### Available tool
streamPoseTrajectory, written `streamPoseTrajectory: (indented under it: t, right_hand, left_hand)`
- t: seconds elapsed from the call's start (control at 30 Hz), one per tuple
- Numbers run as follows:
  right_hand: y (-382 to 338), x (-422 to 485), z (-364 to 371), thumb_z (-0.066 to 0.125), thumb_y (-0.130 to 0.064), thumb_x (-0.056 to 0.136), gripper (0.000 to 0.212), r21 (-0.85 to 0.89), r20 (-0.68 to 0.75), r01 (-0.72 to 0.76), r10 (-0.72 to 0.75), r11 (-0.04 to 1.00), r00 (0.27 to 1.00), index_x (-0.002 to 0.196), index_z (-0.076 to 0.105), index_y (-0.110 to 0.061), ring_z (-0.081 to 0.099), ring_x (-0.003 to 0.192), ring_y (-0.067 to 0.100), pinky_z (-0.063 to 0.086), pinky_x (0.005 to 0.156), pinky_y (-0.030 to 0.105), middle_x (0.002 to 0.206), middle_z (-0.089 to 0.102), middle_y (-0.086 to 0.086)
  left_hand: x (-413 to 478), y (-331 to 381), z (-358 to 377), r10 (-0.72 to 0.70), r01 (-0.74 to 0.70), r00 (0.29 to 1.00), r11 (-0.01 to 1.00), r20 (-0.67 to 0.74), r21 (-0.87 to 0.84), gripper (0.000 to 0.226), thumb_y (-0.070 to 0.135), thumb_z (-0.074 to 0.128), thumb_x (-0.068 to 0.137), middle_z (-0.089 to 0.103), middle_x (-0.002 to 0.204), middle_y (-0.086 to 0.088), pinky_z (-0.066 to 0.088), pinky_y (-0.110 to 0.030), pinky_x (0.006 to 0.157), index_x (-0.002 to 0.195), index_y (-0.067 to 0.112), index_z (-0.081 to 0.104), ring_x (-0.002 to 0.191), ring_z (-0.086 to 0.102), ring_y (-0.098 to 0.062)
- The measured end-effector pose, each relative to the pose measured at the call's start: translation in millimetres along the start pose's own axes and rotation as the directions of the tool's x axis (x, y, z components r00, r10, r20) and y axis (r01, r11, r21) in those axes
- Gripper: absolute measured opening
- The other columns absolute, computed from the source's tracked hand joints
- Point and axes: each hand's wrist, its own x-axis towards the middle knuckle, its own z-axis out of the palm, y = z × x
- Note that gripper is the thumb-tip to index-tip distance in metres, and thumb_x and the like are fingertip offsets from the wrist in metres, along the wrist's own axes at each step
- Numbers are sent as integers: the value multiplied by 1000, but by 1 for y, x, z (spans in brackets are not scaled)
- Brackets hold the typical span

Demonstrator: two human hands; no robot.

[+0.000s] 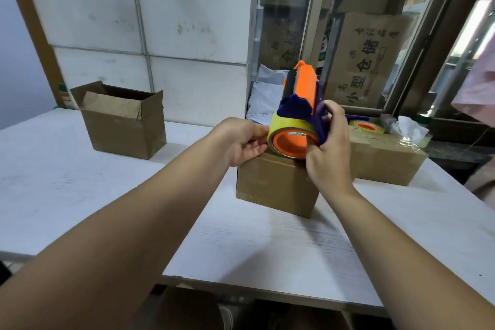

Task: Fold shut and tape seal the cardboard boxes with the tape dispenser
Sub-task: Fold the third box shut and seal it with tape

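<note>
- Spanning the view, a white tabletop runs back to stacked white cartons and a window frame with printed brown cartons behind it.
- The tape dispenser has a blue frame, an orange top plate and hub, and a yellowish roll. It stands upright, with the roll touching the top of the middle box.
- The right hand grips the blue frame with curled fingers, and the left hand pinches the roll's side.
- Three cardboard boxes sit on the tabletop: an open box at left with its flaps up, the middle box shut, and a taped box at right.
- A second tape roll lies on the taped box, making two rolls.
</note>
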Motion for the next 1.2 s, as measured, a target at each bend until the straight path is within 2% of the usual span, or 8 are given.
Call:
streamPoseTrajectory:
  t: [0.2,0.3,0.43,0.63,0.8,0.93,1.1,1.2]
  right_hand:
    - [2,2,2,53,20,70,64,-71,24,42,-41,997,999,128,45,-6,39,99,9,32,80,3,116,50,9]
    - [2,4,2,53,19,70,69,-86,28,-10,12,996,1000,131,42,-10,39,102,9,38,82,9,118,49,6]
    - [-1,7,0,50,19,72,72,-102,71,-77,85,992,994,134,39,-16,37,103,8,33,77,0,116,41,-3]
    - [-5,14,-3,55,12,75,74,-126,117,-167,182,978,976,135,37,-28,40,105,9,43,91,27,116,40,-11]
    - [-2,22,-5,55,-2,87,73,-185,260,-152,197,971,945,143,30,-42,42,102,13,36,78,19,119,45,-4]
    - [-1,23,-4,54,-4,90,68,-170,259,-167,207,971,943,145,30,-37,43,110,14,42,87,26,129,47,-5]
    - [-3,15,-4,58,-1,86,60,-164,194,-199,230,966,954,136,39,-27,47,106,13,42,85,25,118,47,-8]
    - [-6,20,-1,58,-3,86,48,-174,202,-207,240,963,950,129,47,-23,51,106,17,44,84,27,114,51,-5]
  left_hand:
    - [0,4,2,128,-113,989,976,-74,184,16,4,57,92,61,76,-3,52,-20,63,78,10,61,67,57,-10]
    - [2,4,6,222,-187,968,951,-119,246,7,2,60,90,61,73,-7,55,-22,61,85,5,64,63,58,-13]
    - [7,15,-1,263,-216,955,934,-138,284,8,1,59,90,55,68,-6,57,-26,70,85,3,65,59,53,-13]
    - [8,27,-3,321,-258,940,892,-117,372,7,1,59,90,54,67,-6,58,-24,63,91,-1,66,59,51,-14]
    - [11,57,-26,385,-317,912,881,-141,352,9,-6,58,87,51,70,-9,59,-26,57,80,-2,60,56,50,-14]
    - [13,53,-34,317,-231,941,858,-118,459,3,-2,60,87,50,63,-7,59,-25,59,85,-2,62,53,48,-13]
    - [24,31,-44,139,-127,988,980,-73,155,9,10,66,88,48,62,0,57,-21,56,85,1,64,48,44,-6]
    - [29,18,-45,162,-132,976,972,-147,196,11,14,68,87,53,71,0,55,-17,51,92,4,67,54,45,-7]
